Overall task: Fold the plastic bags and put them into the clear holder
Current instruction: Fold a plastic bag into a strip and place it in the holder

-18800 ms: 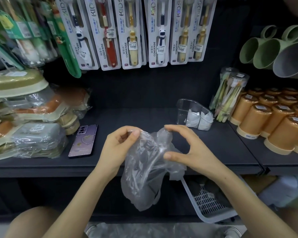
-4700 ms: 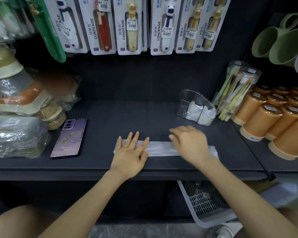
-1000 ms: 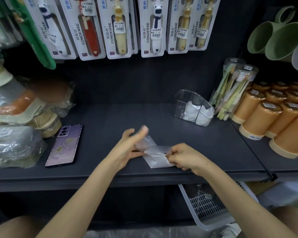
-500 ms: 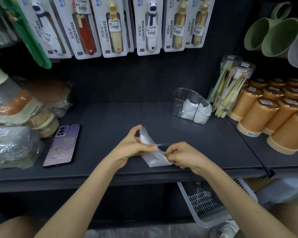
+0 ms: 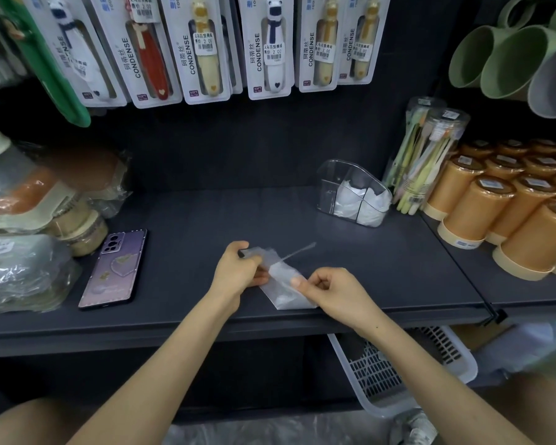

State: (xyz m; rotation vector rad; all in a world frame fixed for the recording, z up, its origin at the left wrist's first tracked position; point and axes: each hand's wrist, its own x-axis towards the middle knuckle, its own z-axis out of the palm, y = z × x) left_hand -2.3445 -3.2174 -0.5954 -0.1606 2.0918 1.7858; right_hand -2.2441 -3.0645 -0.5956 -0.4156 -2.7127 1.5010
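Plastic bag (image 5: 284,285), folded small, lies pinched between left hand (image 5: 238,271) and right hand (image 5: 337,292).

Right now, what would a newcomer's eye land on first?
At the front edge of the dark shelf, the left hand and right hand pinch a half-folded plastic bag. Behind them to the right, the clear holder has white folded bags in it. Orange cups crowd the far right, and a purple phone lies at left.

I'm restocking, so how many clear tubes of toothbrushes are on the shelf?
2: rear tube, front tube, both between clear holder and orange cups. More may be hidden.
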